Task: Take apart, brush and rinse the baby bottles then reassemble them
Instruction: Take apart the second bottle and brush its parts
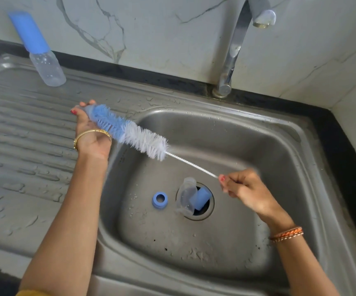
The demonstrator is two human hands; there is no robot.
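Spanning both hands, bottle brush.

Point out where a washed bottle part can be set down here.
Free: the ribbed drainboard between the capped bottle and the left hand, though wet; also the basin floor in front of the drain. Crowded: around the drain, where a clear bottle, blue cap and blue ring lie.

A long bottle brush with blue and white bristles slants above the basin. A capped clear baby bottle stands on the drainboard. In the basin lie a blue collar ring, a clear bottle and a blue cap over the drain.
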